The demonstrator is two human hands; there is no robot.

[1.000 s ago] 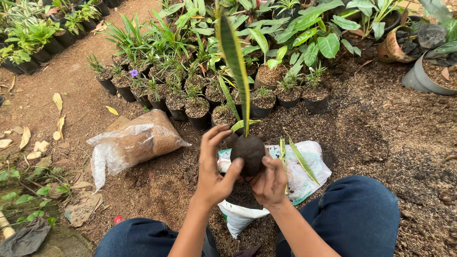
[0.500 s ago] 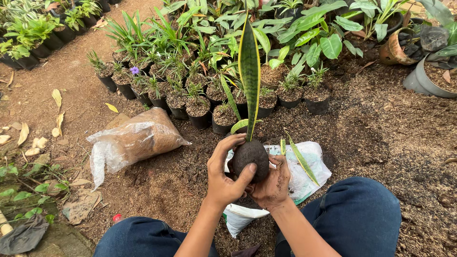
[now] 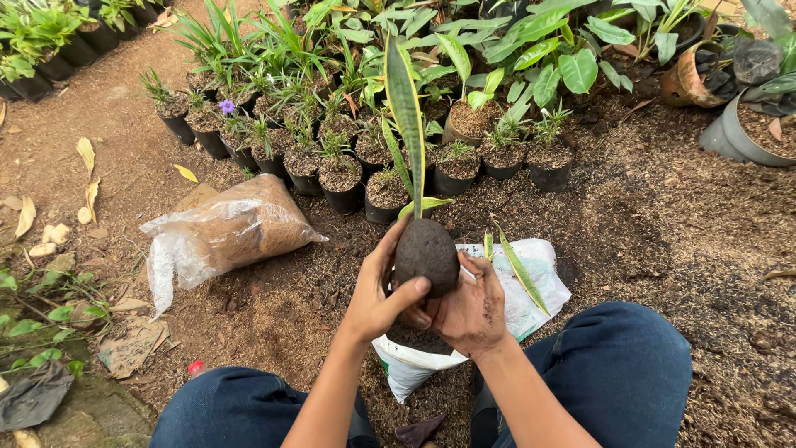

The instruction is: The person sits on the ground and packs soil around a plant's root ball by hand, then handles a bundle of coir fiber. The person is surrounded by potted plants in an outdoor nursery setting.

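Both hands cup a dark soil ball point(image 3: 426, 256) with an upright striped leaf point(image 3: 405, 116). Left hand point(image 3: 377, 294) and right hand point(image 3: 468, 307) have fingers curled around it, above a white sack point(image 3: 531, 278). Potted seedlings point(image 3: 365, 178) stand beyond.

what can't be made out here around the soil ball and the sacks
- Head view: the underside of the dark round soil ball is covered by the left hand and right hand.
- Head view: the inside of the white woven sack is hidden by both hands and forearms.
- Head view: the brown fill of the clear plastic bag is blurred by crinkled film.
- Head view: the tall green striped leaf merges with the foliage behind its tip.
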